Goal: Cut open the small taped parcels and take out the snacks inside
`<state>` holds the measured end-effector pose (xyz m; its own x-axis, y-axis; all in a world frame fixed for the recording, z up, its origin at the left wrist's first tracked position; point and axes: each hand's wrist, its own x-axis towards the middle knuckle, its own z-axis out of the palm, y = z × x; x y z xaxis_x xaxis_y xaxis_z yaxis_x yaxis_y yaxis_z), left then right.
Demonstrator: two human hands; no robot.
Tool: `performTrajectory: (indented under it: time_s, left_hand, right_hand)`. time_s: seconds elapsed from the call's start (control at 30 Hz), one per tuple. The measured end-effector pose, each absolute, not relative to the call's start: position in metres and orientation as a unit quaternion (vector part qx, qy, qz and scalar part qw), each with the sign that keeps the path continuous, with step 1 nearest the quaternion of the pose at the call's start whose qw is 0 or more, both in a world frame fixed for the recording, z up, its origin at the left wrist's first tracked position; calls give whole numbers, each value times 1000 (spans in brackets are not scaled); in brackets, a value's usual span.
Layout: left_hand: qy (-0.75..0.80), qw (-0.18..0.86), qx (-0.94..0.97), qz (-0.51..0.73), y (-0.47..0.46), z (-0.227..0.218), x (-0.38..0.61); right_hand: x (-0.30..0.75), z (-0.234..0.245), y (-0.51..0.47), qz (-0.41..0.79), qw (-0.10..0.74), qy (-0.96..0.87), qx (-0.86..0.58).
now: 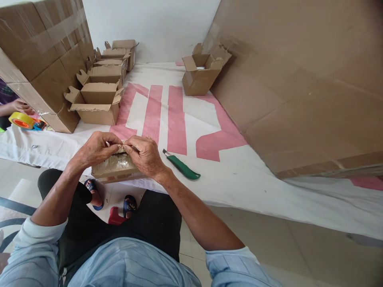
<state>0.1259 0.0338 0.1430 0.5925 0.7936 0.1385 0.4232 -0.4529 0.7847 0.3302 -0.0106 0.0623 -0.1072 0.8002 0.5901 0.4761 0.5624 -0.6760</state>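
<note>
A small cardboard box (119, 166) with shiny clear tape across its top lies at the table's front edge. At its far edge, the thumb and fingers of my left hand (97, 149) are pinched together. My right hand (145, 155) pinches close beside it, fingertips almost meeting the left ones. Between them shows a pale crumpled bit of the box's edge or tape, too small to tell which. To the right of my right hand lies a green utility knife (183, 166), its blade pointing up and left.
Several open cardboard boxes (97, 113) form a row at the left, beside a taped carton stack (44, 59). Another open box (199, 81) stands by a huge carton (311, 79). Yellow tape (20, 119) lies near another person's hand (22, 107) at far left.
</note>
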Motion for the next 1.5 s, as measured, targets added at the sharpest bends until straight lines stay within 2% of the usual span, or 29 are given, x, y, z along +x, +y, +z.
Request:
performTrajectory:
  time_s: [0.13,0.37,0.73,0.9,1.07,1.27,1.43,1.5]
  left_hand:
    - [362,325,841,237,31,137,125]
    - [356,339,836,243,28,135,131]
    - [321,334,789,403,22,131,153]
    - [343,399,733,431,21,129,157]
    - [323,471,716,402,19,127,161]
    - [328,394,748,422,21,131,162]
    - [321,545,666,395,20,135,163]
    - [318,568,643,405,19,135,164]
  right_hand:
    - [331,63,-9,195,534,-712,-413]
    - [330,68,-9,226,545,-698,-407]
    - [335,76,-12,317,598,-627,-386]
    - [332,79,-13,379,607,-596,-364]
    - [328,72,-10,423,622,-550,-364]
    - [326,80,-16,369,644,-556,-375]
    - [323,91,-22,321,659,-571,-369]
    - [321,90,-22,326,667,-563,-362]
